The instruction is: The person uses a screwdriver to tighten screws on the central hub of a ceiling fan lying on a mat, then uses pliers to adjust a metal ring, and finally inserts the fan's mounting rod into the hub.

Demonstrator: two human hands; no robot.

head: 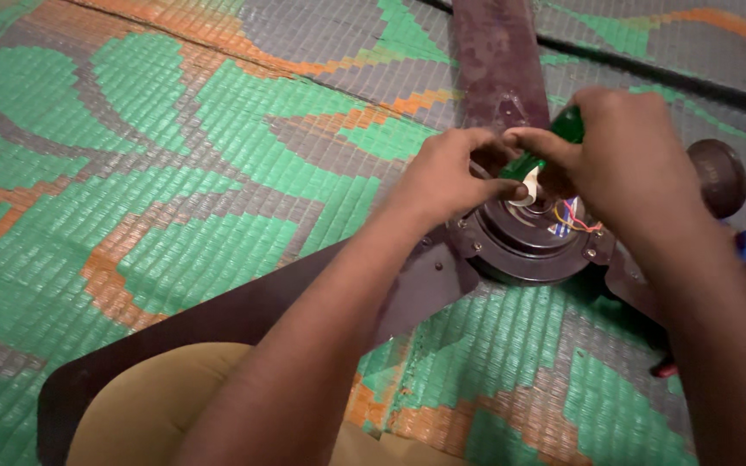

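Observation:
A dark brown ceiling fan lies on a woven mat, its round motor housing (528,250) under both of my hands. Coloured wires (573,217) show at the hub's centre. My right hand (623,164) grips a green-handled screwdriver (554,142), its tip pointing down at the hub. My left hand (446,177) pinches the tool's lower part close to a small white piece (526,192) on the hub. One blade (494,60) runs away from me, another (218,328) reaches toward my knee.
The green, orange and grey woven mat (157,173) covers the floor. A brown domed fan cover (720,175) lies to the right of the motor. My tan trouser leg (148,406) is at the bottom. A blue item (744,244) peeks out at the right.

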